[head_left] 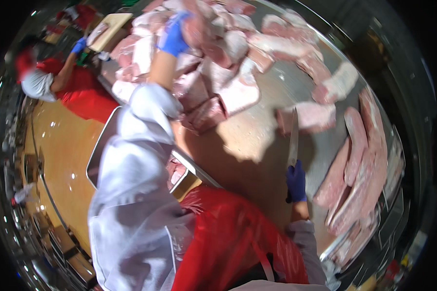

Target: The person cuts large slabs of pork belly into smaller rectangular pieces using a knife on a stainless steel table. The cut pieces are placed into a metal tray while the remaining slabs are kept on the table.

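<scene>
My left hand (175,35), in a blue glove, stretches far over the heap of raw meat at the back. It grips a piece of pork (197,30) at its side; both are smeared by motion, and some of the fingers are hidden. A blue glove also covers my right hand (296,181), which is closed round the handle of a knife. The knife's long blade (294,138) points away from me, its tip in front of a pale block of pork (311,116) on the metal table (284,80). More cut pork pieces (192,89) lie piled beneath my left arm.
Long strips of pork (361,165) lie along the right edge. A metal tray (99,145) with meat pieces stands partly under my left arm. At the far left a co-worker in a red apron (90,94) stands by a pale cutting board (110,31).
</scene>
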`<action>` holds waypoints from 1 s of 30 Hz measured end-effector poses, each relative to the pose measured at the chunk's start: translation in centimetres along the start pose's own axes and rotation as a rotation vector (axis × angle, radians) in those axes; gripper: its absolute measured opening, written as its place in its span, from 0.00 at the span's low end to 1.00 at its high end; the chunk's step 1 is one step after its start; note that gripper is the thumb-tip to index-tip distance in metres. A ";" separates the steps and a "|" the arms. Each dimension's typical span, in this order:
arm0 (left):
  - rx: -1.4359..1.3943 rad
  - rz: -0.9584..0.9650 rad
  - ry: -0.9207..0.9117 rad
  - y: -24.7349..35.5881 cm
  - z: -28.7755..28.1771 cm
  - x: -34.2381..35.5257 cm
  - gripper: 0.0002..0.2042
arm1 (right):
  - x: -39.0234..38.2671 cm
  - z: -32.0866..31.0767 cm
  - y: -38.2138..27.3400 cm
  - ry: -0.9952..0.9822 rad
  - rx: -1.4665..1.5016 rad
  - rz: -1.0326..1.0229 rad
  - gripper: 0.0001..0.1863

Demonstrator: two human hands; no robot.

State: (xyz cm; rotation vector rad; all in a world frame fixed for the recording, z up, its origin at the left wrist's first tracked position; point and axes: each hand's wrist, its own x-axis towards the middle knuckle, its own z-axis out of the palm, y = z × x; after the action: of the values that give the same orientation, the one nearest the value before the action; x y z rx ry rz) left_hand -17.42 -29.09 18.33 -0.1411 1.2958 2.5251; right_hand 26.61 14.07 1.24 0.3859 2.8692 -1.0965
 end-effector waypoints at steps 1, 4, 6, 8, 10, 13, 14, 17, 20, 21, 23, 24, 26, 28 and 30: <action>0.079 0.039 0.042 4.2 -1.8 2.2 0.20 | -1.2 -0.3 0.5 0.009 0.023 0.046 0.15; 0.374 0.117 0.170 14.3 -7.0 6.5 0.26 | -4.9 -1.0 2.1 0.030 0.075 0.184 0.15; 1.157 0.388 0.370 11.7 -5.3 8.9 0.25 | -7.2 -1.2 3.6 0.143 0.100 0.208 0.13; 1.266 0.821 0.160 -1.6 1.2 7.7 0.32 | -9.6 -2.8 2.5 0.178 0.230 0.392 0.12; 1.427 0.834 -0.030 -13.6 9.5 3.2 0.41 | -11.1 -4.0 1.7 0.200 0.339 0.499 0.10; 1.674 0.378 -0.371 -29.4 20.8 -3.8 0.54 | -12.9 -5.4 2.2 0.228 0.430 0.529 0.09; 1.767 0.270 -0.335 -32.6 23.3 -5.6 0.56 | -13.6 -5.9 2.5 0.229 0.447 0.502 0.09; 1.911 0.049 -0.333 -37.0 24.9 -6.3 0.57 | -14.6 -7.7 1.8 0.253 0.456 0.479 0.07; 1.926 0.057 -0.394 -38.2 23.4 -6.7 0.53 | -16.2 -8.1 3.0 0.274 0.348 0.468 0.06; 1.924 0.096 -0.407 -38.2 22.8 -6.8 0.51 | -16.6 -8.1 3.3 0.263 0.344 0.468 0.06; 1.979 0.146 -0.428 -37.7 21.3 -8.7 0.50 | -16.6 -7.9 3.1 0.259 0.323 0.441 0.06; 1.994 0.151 -0.446 -37.4 20.3 -9.5 0.50 | -16.0 -7.6 2.7 0.264 0.304 0.416 0.07; 2.026 0.132 -0.485 -36.5 18.3 -12.2 0.50 | -14.6 -6.5 2.2 0.255 0.187 0.323 0.07; 2.024 0.145 -0.472 -35.5 16.7 -15.1 0.52 | -11.8 -4.5 2.0 0.229 0.006 0.169 0.08; 1.983 0.215 -0.449 -35.5 14.4 -17.2 0.57 | -7.9 -3.9 -1.3 0.138 -0.084 0.139 0.12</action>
State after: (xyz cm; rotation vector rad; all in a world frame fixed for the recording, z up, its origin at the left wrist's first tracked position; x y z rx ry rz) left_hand 10.49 -1.77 3.00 0.8833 2.7364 0.3136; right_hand 34.08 14.01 6.02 0.6698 2.9402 -0.9588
